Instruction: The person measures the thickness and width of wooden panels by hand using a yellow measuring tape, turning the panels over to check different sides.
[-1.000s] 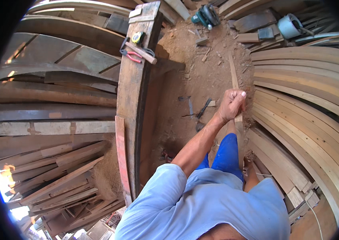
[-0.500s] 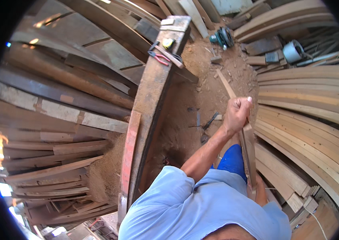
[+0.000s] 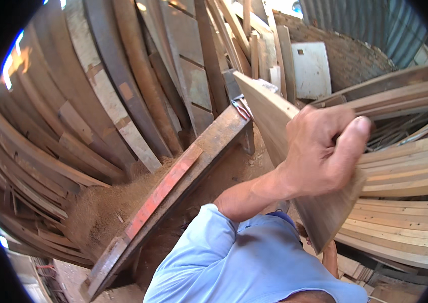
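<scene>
A long flat wooden board (image 3: 265,118) is tilted up in front of me, its far end over the end of a narrow workbench (image 3: 222,130). My left hand (image 3: 320,151) is closed over the board's upper edge, thumb upward. My right hand (image 3: 303,233) is mostly hidden behind the lower end of the board; a few fingers show at its left side, closed round it, and the forearm shows at its right. Red-handled pliers (image 3: 241,109) lie on the bench's far end. Along its near left edge runs a thin red-painted strip (image 3: 163,206).
Large wooden planks (image 3: 138,76) lean at the left, beside a heap of sawdust (image 3: 104,217). At the right lie stacked pale planks (image 3: 406,224). A white panel (image 3: 312,70) and corrugated metal sheeting (image 3: 375,30) stand at the back.
The board has been raised toward me and its face now shows broadly. My left hand has come up with it, still gripping the edge. The view has turned, swinging the bench diagonally.
</scene>
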`<control>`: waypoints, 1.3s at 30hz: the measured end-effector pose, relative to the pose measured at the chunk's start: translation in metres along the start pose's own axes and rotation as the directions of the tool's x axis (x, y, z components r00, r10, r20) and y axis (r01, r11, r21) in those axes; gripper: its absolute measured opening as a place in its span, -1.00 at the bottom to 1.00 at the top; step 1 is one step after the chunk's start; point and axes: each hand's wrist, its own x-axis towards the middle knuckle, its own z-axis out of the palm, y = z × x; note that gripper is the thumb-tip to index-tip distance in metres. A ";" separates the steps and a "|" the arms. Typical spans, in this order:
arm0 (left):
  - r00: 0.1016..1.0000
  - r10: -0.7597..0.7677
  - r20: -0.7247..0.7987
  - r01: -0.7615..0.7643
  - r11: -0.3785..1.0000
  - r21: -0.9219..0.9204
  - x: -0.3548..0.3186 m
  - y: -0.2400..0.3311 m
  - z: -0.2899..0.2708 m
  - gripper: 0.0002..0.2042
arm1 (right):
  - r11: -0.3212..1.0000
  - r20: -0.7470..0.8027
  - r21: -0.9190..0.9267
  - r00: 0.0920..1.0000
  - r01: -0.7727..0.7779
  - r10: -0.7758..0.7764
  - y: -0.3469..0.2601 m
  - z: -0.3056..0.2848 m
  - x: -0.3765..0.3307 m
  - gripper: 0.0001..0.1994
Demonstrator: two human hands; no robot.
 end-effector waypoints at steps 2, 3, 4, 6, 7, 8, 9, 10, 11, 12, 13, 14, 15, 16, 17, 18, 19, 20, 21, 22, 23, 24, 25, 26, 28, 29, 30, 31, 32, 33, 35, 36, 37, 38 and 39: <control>0.975 0.222 0.031 -0.217 0.969 -0.115 0.007 0.026 -0.007 -0.54 | 0.991 -0.003 -0.069 0.994 0.113 -0.114 -0.053 0.008 0.008 -0.53; 0.959 0.284 0.024 -0.279 0.953 -0.117 0.010 0.037 -0.010 -0.54 | 0.983 -0.005 -0.087 0.987 0.160 -0.161 -0.074 0.013 0.010 -0.53; 0.957 0.290 0.019 -0.288 0.954 -0.080 0.010 0.048 -0.016 -0.55 | 0.975 -0.004 -0.101 0.979 0.200 -0.202 -0.092 0.020 0.013 -0.53; 0.953 0.302 0.010 -0.302 0.953 -0.006 0.009 0.072 -0.027 -0.56 | 0.957 0.006 -0.107 0.963 0.269 -0.270 -0.122 0.039 0.020 -0.52; 0.928 0.371 0.040 -0.371 0.928 0.019 0.009 0.072 -0.036 -0.54 | 0.948 0.017 -0.108 0.954 0.300 -0.300 -0.137 0.051 0.024 -0.52; 0.913 0.402 0.066 -0.406 0.911 0.071 0.008 0.071 -0.046 -0.53 | 0.943 0.027 -0.098 0.948 0.318 -0.317 -0.146 0.063 0.031 -0.51; 0.897 0.432 0.094 -0.441 0.890 0.114 0.008 0.069 -0.054 -0.52 | 0.941 0.035 -0.076 0.944 0.330 -0.329 -0.151 0.075 0.037 -0.51; 0.917 0.392 0.079 -0.399 0.904 0.155 0.005 0.069 -0.059 -0.52 | 0.943 0.038 -0.054 0.945 0.327 -0.325 -0.155 0.087 0.043 -0.50; 0.932 0.355 0.074 -0.362 0.910 0.202 0.004 0.064 -0.067 -0.55 | 0.949 0.043 -0.016 0.948 0.315 -0.314 -0.155 0.101 0.053 -0.50; 0.945 0.321 0.065 -0.327 0.912 0.249 0.003 0.059 -0.075 -0.56 | 0.949 0.046 0.016 0.948 0.315 -0.315 -0.162 0.114 0.062 -0.50; 0.952 0.299 0.068 -0.306 0.915 0.264 -0.001 0.050 -0.083 -0.58 | 0.954 0.045 0.056 0.954 0.293 -0.296 -0.166 0.129 0.070 -0.49; 0.959 0.277 0.062 -0.282 0.906 0.315 -0.010 0.046 -0.098 -0.59 | 0.960 0.073 0.084 0.959 0.266 -0.273 -0.172 0.159 0.083 -0.49; 0.957 0.278 0.084 -0.289 0.882 0.373 -0.020 0.037 -0.119 -0.58 | 0.965 0.090 0.112 0.965 0.236 -0.246 -0.178 0.189 0.096 -0.48; 0.954 0.280 0.107 -0.298 0.852 0.430 -0.030 0.027 -0.143 -0.56 | 0.970 0.108 0.138 0.971 0.200 -0.215 -0.180 0.218 0.108 -0.48; 0.976 0.211 0.053 -0.208 0.834 0.512 -0.042 0.016 -0.160 -0.56 | 0.971 0.103 0.169 0.977 0.168 -0.187 -0.182 0.236 0.116 -0.47; 0.990 0.143 -0.004 -0.115 0.810 0.575 -0.051 0.009 -0.166 -0.57 | 0.970 0.090 0.202 0.983 0.138 -0.158 -0.183 0.245 0.120 -0.47; 0.983 0.183 0.017 -0.166 0.844 0.509 -0.057 0.010 -0.162 -0.61 | 0.964 0.074 0.239 0.988 0.114 -0.135 -0.187 0.254 0.126 -0.47; 0.980 0.201 0.014 -0.185 0.872 0.454 -0.069 0.012 -0.162 -0.65 | 0.962 0.070 0.262 0.993 0.072 -0.094 -0.181 0.269 0.123 -0.46; 0.975 0.218 0.031 -0.209 0.874 0.438 -0.068 0.008 -0.169 -0.65 | 0.960 0.081 0.271 0.993 0.064 -0.090 -0.191 0.280 0.129 -0.46; 0.977 0.212 0.040 -0.209 0.886 0.414 -0.071 0.005 -0.173 -0.66 | 0.956 0.094 0.288 0.993 0.047 -0.077 -0.196 0.290 0.133 -0.45; 0.975 0.216 0.050 -0.217 0.888 0.406 -0.076 0.007 -0.177 -0.66 | 0.957 0.129 0.288 0.989 0.031 -0.071 -0.203 0.302 0.128 -0.45; 0.977 0.207 0.047 -0.209 0.898 0.387 -0.084 0.005 -0.183 -0.66 | 0.955 0.173 0.297 0.984 -0.006 -0.048 -0.210 0.311 0.123 -0.47; 0.976 0.211 0.060 -0.217 0.886 0.409 -0.090 0.006 -0.190 -0.67 | 0.955 0.225 0.293 0.974 -0.044 -0.024 -0.219 0.324 0.110 -0.49; 0.980 0.195 0.042 -0.194 0.882 0.430 -0.096 0.007 -0.197 -0.67 | 0.954 0.270 0.290 0.963 -0.081 -0.001 -0.223 0.332 0.099 -0.52; 0.977 0.199 0.074 -0.213 0.902 0.376 -0.079 -0.009 -0.191 -0.67 | 0.996 0.219 0.077 0.974 0.039 -0.055 -0.231 0.316 0.142 -0.51; 0.974 0.215 0.071 -0.226 0.904 0.363 -0.077 -0.016 -0.193 -0.67 | 0.994 0.209 -0.052 0.974 0.096 -0.083 -0.238 0.313 0.150 -0.50; 0.973 0.217 0.074 -0.228 0.903 0.364 -0.074 -0.022 -0.196 -0.66 | 0.952 0.260 -0.144 0.939 0.269 -0.226 -0.242 0.308 0.157 -0.51; 0.973 0.219 0.079 -0.232 0.903 0.361 -0.071 -0.028 -0.199 -0.66 | 0.874 0.318 -0.223 0.880 0.432 -0.354 -0.248 0.301 0.164 -0.52; 0.972 0.219 0.082 -0.234 0.903 0.360 -0.067 -0.036 -0.202 -0.66 | 0.761 0.386 -0.293 0.799 0.579 -0.460 -0.259 0.294 0.166 -0.52; 0.973 0.215 0.083 -0.231 0.892 0.390 -0.070 -0.036 -0.211 -0.66 | 0.363 0.566 -0.468 0.589 0.806 -0.578 -0.278 0.295 0.150 -0.59; 0.969 0.240 0.056 -0.243 0.893 0.378 -0.067 -0.039 -0.217 -0.66 | 0.574 0.558 -0.156 0.551 0.804 -0.621 -0.296 0.291 0.125 -0.62; 0.967 0.251 0.052 -0.252 0.894 0.370 -0.063 -0.040 -0.220 -0.66 | 0.646 0.538 -0.108 0.591 0.756 -0.602 -0.309 0.292 0.110 -0.63; 0.964 0.260 0.062 -0.264 0.892 0.367 -0.062 -0.040 -0.222 -0.56 | 0.710 0.517 -0.054 0.628 0.702 -0.581 -0.322 0.293 0.095 -0.64; 0.962 0.263 0.072 -0.271 0.892 0.363 -0.063 -0.042 -0.223 -0.55 | 0.767 0.490 0.002 0.668 0.642 -0.560 -0.334 0.292 0.081 -0.64; 0.960 0.266 0.085 -0.279 0.898 0.340 -0.061 -0.045 -0.218 -0.55 | 0.796 0.494 0.024 0.685 0.605 -0.536 -0.339 0.282 0.089 -0.64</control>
